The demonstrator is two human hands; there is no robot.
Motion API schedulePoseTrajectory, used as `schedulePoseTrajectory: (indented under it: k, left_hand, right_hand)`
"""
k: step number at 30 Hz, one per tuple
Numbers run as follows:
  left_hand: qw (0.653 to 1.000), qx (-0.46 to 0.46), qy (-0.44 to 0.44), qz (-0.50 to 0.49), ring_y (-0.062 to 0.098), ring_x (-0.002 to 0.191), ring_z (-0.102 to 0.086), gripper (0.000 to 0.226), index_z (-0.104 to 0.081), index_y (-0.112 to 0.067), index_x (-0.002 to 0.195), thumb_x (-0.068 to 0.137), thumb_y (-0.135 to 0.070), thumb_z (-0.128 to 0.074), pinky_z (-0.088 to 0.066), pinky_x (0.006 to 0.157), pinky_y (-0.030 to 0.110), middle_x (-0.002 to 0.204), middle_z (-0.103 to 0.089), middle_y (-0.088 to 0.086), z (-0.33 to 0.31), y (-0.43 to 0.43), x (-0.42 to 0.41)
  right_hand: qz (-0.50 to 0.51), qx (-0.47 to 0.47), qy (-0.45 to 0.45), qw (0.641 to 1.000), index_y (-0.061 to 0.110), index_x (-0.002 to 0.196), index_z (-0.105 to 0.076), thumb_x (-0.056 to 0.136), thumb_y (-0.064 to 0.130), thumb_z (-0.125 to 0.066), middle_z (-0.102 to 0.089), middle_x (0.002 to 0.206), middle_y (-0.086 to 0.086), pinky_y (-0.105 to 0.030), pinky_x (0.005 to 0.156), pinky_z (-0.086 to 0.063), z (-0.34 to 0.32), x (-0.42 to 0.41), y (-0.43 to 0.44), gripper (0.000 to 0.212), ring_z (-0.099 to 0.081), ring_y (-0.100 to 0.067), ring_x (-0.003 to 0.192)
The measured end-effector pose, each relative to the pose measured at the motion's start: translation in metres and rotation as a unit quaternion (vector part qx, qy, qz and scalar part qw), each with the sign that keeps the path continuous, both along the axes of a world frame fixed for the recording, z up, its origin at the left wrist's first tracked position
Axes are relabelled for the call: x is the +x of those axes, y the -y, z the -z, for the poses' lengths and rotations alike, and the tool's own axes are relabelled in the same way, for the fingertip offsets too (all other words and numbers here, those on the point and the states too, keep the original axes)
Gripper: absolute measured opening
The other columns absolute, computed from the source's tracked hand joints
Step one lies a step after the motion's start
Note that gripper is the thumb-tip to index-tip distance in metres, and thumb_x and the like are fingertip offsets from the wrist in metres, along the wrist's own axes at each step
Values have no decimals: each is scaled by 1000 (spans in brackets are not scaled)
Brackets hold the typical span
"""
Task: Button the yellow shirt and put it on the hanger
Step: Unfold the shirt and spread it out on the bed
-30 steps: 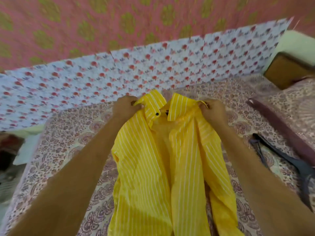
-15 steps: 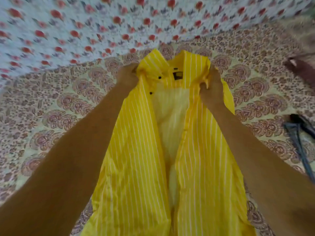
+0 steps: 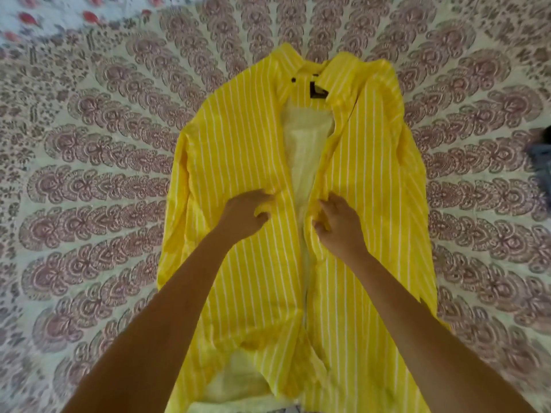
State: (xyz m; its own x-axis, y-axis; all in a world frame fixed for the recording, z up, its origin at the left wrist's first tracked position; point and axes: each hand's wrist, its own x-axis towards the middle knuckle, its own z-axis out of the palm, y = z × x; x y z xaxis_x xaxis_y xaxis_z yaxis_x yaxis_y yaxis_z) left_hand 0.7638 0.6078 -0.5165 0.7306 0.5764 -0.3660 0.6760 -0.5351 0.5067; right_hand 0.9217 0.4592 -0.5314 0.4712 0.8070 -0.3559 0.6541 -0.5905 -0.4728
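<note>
Yellow shirt [image 3: 238, 138] flat on patterned bedspread [image 3: 89, 180], collar at 12 o'clock. Front open, pale inside showing; white stripes, dark button at collar. Left hand [image 3: 244, 217] and right hand [image 3: 340, 225] each pinch a front edge mid-chest, likely drawing them together for buttoning. Dark blurred shape [image 3: 541, 156] at 3 o'clock, possibly the hanger.

Both arms stretched out in front of me, bare forearms angling in toward each other. My left hand [image 3: 244, 217] has its fingers curled, pinching a fold of the yellow shirt [image 3: 238, 129] at the fingertips. My right hand [image 3: 340, 226] is near it, knuckles up, fingers curled onto the cloth edge under them.
</note>
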Motion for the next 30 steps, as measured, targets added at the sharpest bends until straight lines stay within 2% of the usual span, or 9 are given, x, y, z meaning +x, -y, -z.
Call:
schedulePoseTrajectory:
  k: [5, 11, 14, 16, 18, 20, 23, 27, 30]
  left_hand:
    - [990, 44, -126, 50, 19, 141, -27, 59, -37, -27, 141, 86, -32, -58, -25, 112, 44, 153, -26, 6, 14, 52, -66]
    - [968, 50, -240, 45, 22, 144, -15, 66, -17, -33, 146, 90, -36, -52, -17, 114, 46, 158, -8, 3, -1, 118, -119]
    - [972, 38, -230, 30, 21, 144, -16, 66, -22, -33, 145, 88, -51, -50, -14, 115, 46, 157, -13, 2, -7, 143, -135]
    - [980, 28, -196, 26, 23, 143, -18, 75, -24, -32, 145, 81, -62, -52, -13, 114, 47, 156, -18, 4, -9, 155, -145]
    - [986, 71, -139, 65, 30, 134, -35, 80, -32, -30, 137, 71, -65, -61, -22, 108, 50, 143, -38, 9, -12, 170, -160]
    - [974, 157, -105, 123, 31, 102, -57, 79, -42, -22, 113, 54, -64, -74, -36, 93, 45, 109, -57, 9, -10, 185, -183]
    - [950, 189, -171, 180, 24, 76, -60, 79, -46, -17, 92, 33, -51, -85, -46, 75, 38, 84, -58, 3, -10, 196, -213]
    - [964, 165, -205, 36, 30, 74, -64, 51, -56, -9, 95, 49, 0, -77, -51, 63, 38, 86, -62, 10, -5, 202, -257]
    - [979, 65, -115, -155, 28, 64, -56, 24, -54, -4, 101, 79, 4, -55, -37, 51, 28, 86, -58, 13, -12, 196, -273]
  right_hand:
    - [-11, -27, 16, 999, 9, 136, -43, 77, 25, -56, -32, 148, -19, -52, 107, -28, 11, -52, 78, 62, -33, -41, 134]
    - [-44, -101, 3, 994, 13, 141, -34, 86, 24, -58, -16, 155, -13, -48, 114, -16, 2, -109, 146, 61, -17, -33, 142]
    - [-24, -60, -4, 998, 8, 121, -56, 83, 30, -57, -48, 137, -17, -50, 100, -36, -4, -139, 163, 44, -44, -38, 126]
    - [-8, -57, -7, 998, 9, 119, -57, 82, 38, -54, -60, 118, -14, -45, 89, -44, -7, -153, 166, 46, -55, -36, 111]
    - [14, -102, -25, 994, 12, 127, -47, 86, 37, -56, -62, 110, -11, -41, 85, -46, -9, -165, 170, 49, -57, -32, 106]
    - [61, -131, -47, 988, 13, 125, -42, 87, 34, -57, -66, 98, -10, -38, 74, -49, -8, -177, 174, 46, -61, -30, 97]
    - [125, -140, -56, 981, 12, 113, -50, 88, 25, -55, -66, 99, -10, -36, 72, -49, -6, -184, 178, 29, -61, -29, 97]
    - [151, -34, -80, 985, 6, 96, -60, 84, 15, -58, -59, 102, -12, -34, 79, -43, -4, -188, 182, 14, -56, -28, 97]
    - [277, 106, -211, 931, 12, 72, -49, 80, 13, -52, -49, 64, -1, -16, 52, -35, -13, -198, 184, 9, -49, -10, 57]
